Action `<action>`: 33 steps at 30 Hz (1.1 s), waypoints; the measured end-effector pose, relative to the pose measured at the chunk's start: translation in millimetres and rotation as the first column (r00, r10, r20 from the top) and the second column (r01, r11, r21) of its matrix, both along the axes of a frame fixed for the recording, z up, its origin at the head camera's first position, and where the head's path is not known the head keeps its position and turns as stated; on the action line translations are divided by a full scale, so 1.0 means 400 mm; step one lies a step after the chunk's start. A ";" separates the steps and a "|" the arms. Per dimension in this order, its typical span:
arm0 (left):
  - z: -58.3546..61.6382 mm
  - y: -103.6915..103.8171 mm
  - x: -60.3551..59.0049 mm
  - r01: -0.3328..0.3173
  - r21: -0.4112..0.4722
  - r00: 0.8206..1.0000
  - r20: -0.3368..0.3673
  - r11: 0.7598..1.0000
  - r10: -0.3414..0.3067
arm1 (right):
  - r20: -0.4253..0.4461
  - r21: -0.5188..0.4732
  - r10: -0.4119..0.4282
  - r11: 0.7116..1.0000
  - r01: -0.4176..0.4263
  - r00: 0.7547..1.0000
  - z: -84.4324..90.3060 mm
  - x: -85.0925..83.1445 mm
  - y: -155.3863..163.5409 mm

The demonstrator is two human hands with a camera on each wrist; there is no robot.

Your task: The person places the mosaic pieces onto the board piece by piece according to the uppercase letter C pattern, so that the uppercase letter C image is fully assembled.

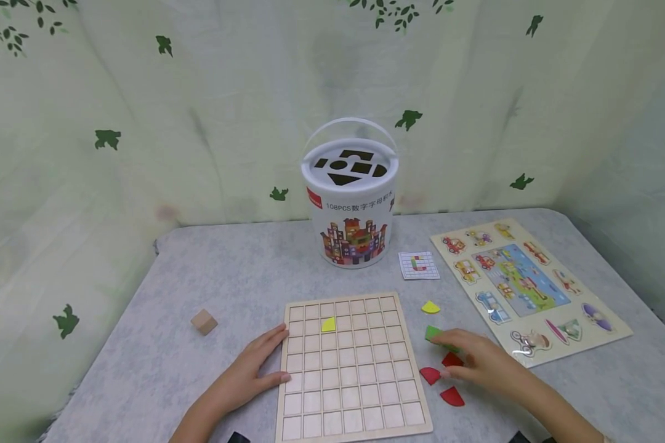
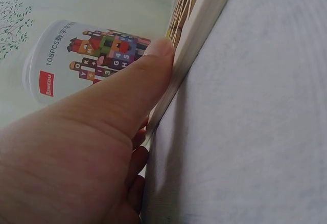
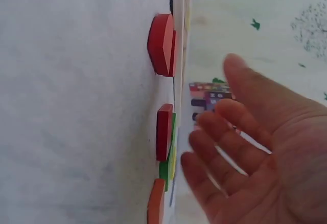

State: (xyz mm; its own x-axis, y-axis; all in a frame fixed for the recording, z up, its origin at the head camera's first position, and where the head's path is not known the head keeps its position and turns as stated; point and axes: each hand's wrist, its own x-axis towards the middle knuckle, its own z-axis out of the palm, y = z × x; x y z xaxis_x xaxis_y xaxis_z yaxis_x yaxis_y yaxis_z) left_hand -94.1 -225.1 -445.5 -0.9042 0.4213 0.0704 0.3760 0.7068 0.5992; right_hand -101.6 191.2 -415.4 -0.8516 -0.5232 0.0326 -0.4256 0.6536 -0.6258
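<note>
- The wooden grid board (image 1: 350, 369) lies flat on the grey table (image 1: 244, 264), just in front of the person, and serves as the landmark here.
- One yellow quarter-round piece (image 1: 328, 324) sits in a cell near the board's far left corner; every other cell looks bare, so by my reading the filling has hardly begun and nearly all of it is left.
- The left hand (image 1: 249, 372) rests flat against the board's left edge, fingers straight and thumb pressed to the rim; the left wrist view shows that thumb along the wooden edge.
- The right hand (image 1: 479, 360) hovers low just right of the board, fingers loosely spread over loose pieces; the right wrist view shows an open palm gripping nothing.
- Under and beside that hand lie a green piece (image 1: 432, 333) and three red pieces (image 1: 442, 376), all right of the board.
- A second yellow piece (image 1: 430, 307) lies a little farther off, past the green one.
- Beyond the board's far right corner lies a small pattern card (image 1: 418, 265).
- Straight behind the board stands a white bucket (image 1: 351, 203) with shape slots in its lid.
- Well to the board's right is a vehicle puzzle tray (image 1: 620, 335); to its left, apart, a plain wooden cube (image 1: 204, 321).
</note>
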 end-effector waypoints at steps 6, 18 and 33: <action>-0.001 0.001 -0.001 -0.010 0.002 1.000 0.027 1.000 0.010 | 0.007 0.070 0.012 0.997 -0.012 1.000 -0.015 0.016 0.027; -0.001 0.000 0.000 -0.003 0.016 0.999 0.037 1.000 0.003 | 0.006 0.109 0.001 0.994 -0.001 1.000 -0.016 0.023 0.018; 0.002 0.002 0.000 -0.004 0.015 0.999 0.051 1.000 0.003 | -0.131 -0.085 -0.038 0.996 0.027 0.991 0.036 0.002 -0.044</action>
State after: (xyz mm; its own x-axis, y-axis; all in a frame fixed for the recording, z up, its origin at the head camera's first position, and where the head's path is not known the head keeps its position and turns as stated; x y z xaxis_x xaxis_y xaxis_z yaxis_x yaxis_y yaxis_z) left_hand -94.1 -224.5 -444.8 -0.9083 0.4171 0.0304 0.3419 0.6986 0.6286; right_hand -100.9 173.8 -400.9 -0.8532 -0.4863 0.1887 -0.4880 0.6165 -0.6178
